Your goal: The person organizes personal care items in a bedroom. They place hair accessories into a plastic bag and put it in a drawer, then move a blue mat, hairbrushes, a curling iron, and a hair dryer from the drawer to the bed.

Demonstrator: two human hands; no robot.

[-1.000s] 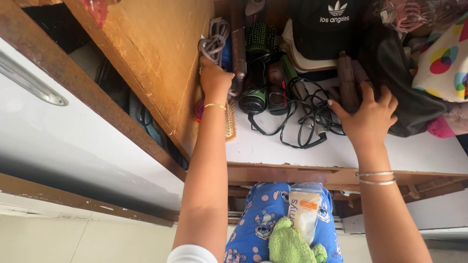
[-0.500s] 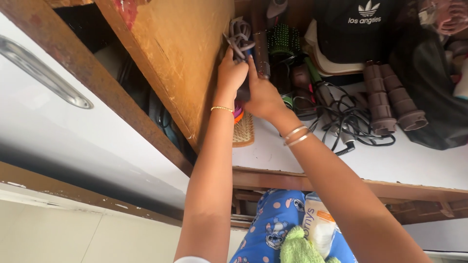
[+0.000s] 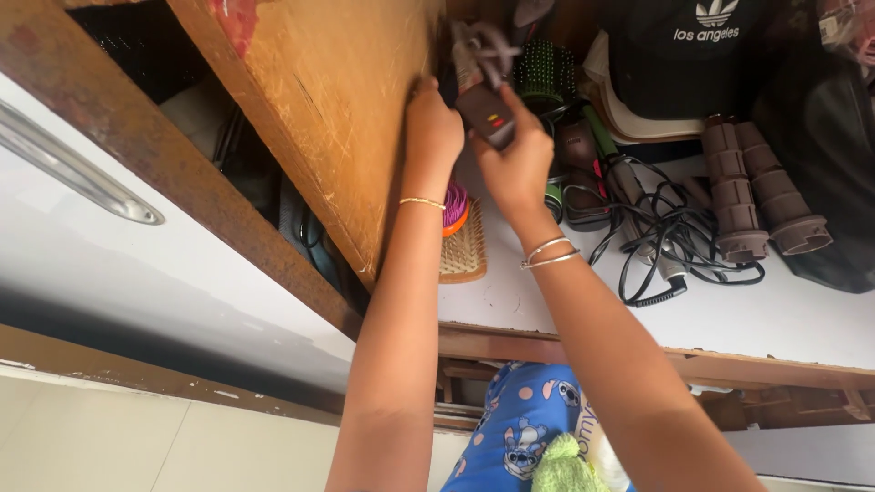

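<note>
Both hands reach into a cupboard shelf [image 3: 729, 314]. My right hand [image 3: 515, 164] grips a dark hair styling tool [image 3: 486, 114] with small red and yellow marks, its grey cord [image 3: 483, 46] bundled at the top. My left hand [image 3: 433, 128] is curled against the tool's left side, pressed close to the wooden divider [image 3: 337, 109]; its fingertips are hidden. Just below the hands lie a wooden paddle brush [image 3: 463, 251] and a pink and orange round brush [image 3: 454, 205].
To the right on the shelf are a green bristle brush [image 3: 542, 73], other hair tools with tangled black cables [image 3: 656, 237], two brown rollers [image 3: 756, 191], a black cap [image 3: 693, 55] and a black bag [image 3: 820, 118]. A white door with a metal handle [image 3: 73, 173] stands at left.
My right hand left the brown rollers and came over to the tool beside my left hand. Both hands then lifted the tool up off the shelf, showing its marked face.
</note>
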